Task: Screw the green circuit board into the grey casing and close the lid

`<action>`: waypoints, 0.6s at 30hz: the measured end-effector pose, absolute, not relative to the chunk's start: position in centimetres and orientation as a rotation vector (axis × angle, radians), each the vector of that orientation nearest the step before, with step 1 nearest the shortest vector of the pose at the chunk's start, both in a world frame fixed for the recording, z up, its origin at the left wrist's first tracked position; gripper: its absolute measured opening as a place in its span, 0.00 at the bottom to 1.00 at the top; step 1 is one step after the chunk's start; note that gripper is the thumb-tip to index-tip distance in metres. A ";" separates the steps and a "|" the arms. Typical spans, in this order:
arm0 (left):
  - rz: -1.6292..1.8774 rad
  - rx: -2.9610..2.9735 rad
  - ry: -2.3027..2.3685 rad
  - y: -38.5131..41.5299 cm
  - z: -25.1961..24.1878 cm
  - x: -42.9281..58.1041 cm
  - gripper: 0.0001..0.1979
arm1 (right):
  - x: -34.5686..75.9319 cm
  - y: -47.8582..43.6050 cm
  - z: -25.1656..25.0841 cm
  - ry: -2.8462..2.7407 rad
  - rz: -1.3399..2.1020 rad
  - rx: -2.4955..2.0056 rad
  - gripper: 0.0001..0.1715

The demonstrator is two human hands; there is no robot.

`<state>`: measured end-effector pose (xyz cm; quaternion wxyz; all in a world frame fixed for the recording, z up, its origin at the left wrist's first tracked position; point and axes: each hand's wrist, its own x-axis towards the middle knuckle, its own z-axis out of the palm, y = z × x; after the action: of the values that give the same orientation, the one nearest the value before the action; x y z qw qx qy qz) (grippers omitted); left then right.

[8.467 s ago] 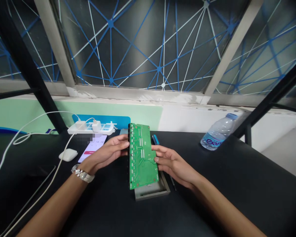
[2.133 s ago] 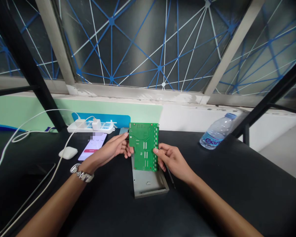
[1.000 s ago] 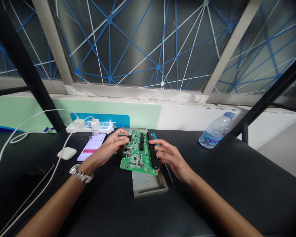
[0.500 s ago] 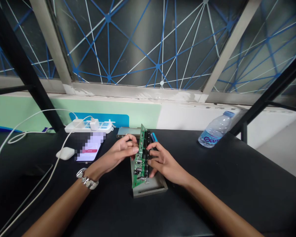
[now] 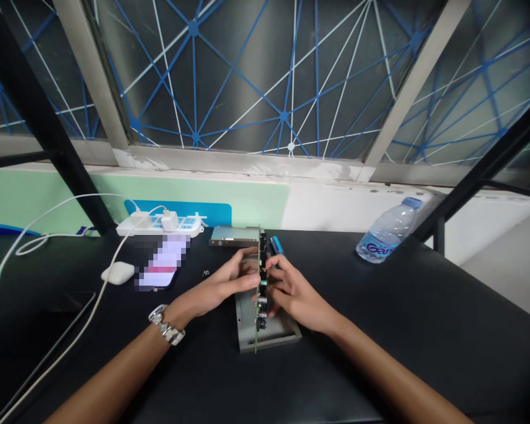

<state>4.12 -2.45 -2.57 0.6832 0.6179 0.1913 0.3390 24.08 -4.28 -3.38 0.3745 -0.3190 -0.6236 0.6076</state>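
Observation:
A green circuit board stands on its long edge, seen almost edge-on, above a grey metal tray. My left hand holds it from the left, thumb pressed near its upper edge and the other fingers behind it. From the right, my right hand has curled fingers against the side that carries the dark components. The metal tray lies flat on the black table, partly covered by the board and both hands. A silver watch sits on my left wrist.
Behind the hands lie a flat metal cover and a blue pen. Small screws, a phone, a white case and a power strip with white cables are at left. A water bottle stands at right.
The circuit board has turned from tilted, with its green face showing, to nearly edge-on. My left hand has moved right and slightly down with it; my right hand has barely moved.

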 end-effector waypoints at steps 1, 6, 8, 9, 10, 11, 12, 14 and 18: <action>0.767 1.386 0.417 -2.4 -2.5 4.0 0.30 | 24.1 -4.3 -3.3 -1.599 1.555 -0.816 0.18; 0.776 1.385 0.421 -1.4 -2.0 2.4 0.24 | 24.3 -4.2 -2.9 -1.607 1.533 -0.804 0.23; 0.740 1.357 0.451 -0.9 -1.7 1.3 0.22 | 24.5 -4.3 -2.7 -1.613 1.499 -0.814 0.26; 0.721 1.338 0.466 -0.7 -1.5 0.8 0.22 | 24.6 -4.3 -2.6 -1.615 1.477 -0.828 0.28; 0.709 1.321 0.488 -0.5 -1.4 0.3 0.22 | 24.7 -4.3 -2.5 -1.616 1.452 -0.845 0.30; 0.699 1.307 0.509 -0.3 -1.2 0.0 0.22 | 24.8 -4.4 -2.4 -1.618 1.424 -0.862 0.31; 0.689 1.297 0.532 -0.2 -1.1 -0.2 0.22 | 25.0 -4.4 -2.2 -1.622 1.394 -0.876 0.32; 0.683 1.285 0.572 -0.2 -1.0 -0.4 0.23 | 25.2 -4.4 -1.9 -1.640 1.334 -0.885 0.32; 0.715 1.275 0.639 -0.2 -1.3 0.2 0.22 | 25.4 -4.8 -1.3 -1.720 1.260 -0.842 0.37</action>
<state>0.18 -0.18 -1.26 0.6984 0.5720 0.2868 0.3206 25.41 -4.77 -1.27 0.4121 -0.3349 -0.6835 0.5008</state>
